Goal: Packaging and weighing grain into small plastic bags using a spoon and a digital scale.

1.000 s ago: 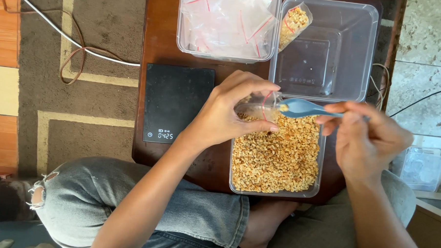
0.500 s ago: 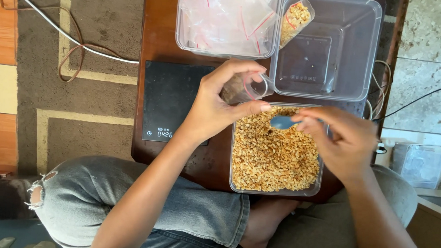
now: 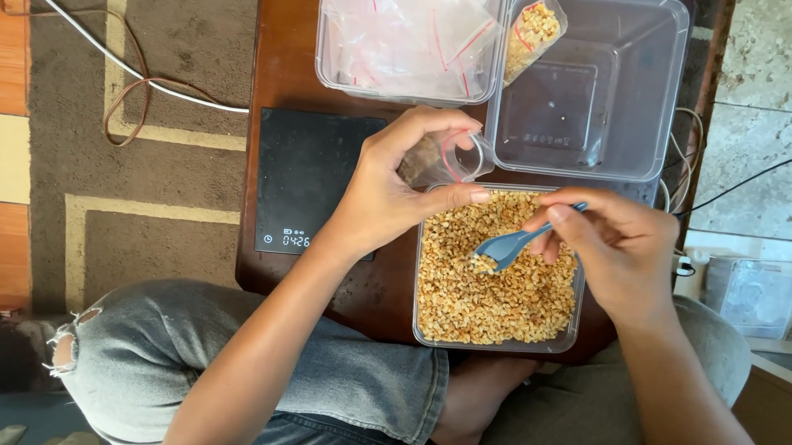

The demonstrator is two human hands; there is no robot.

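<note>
My left hand (image 3: 395, 189) holds a small clear plastic bag (image 3: 444, 157) with a red zip edge, its mouth open, just above the far rim of a clear tub (image 3: 421, 311) full of golden grain-like bits (image 3: 490, 287). My right hand (image 3: 607, 247) grips a blue plastic spoon (image 3: 511, 245) whose bowl dips into the grain. A black digital scale (image 3: 306, 182) lies on the dark wooden table (image 3: 372, 292) to the left of the tub.
At the back stand a clear tub of empty zip bags (image 3: 402, 38) and a larger clear tub (image 3: 604, 89) with one filled bag (image 3: 532, 32) leaning inside. A white cable (image 3: 121, 64) crosses the brown rug (image 3: 153, 153). My knees in jeans (image 3: 233, 375) sit under the table's near edge.
The right hand has brought the spoon down from the bag's mouth into the grain. The left hand has kept the bag roughly in place, tilting it slightly.
</note>
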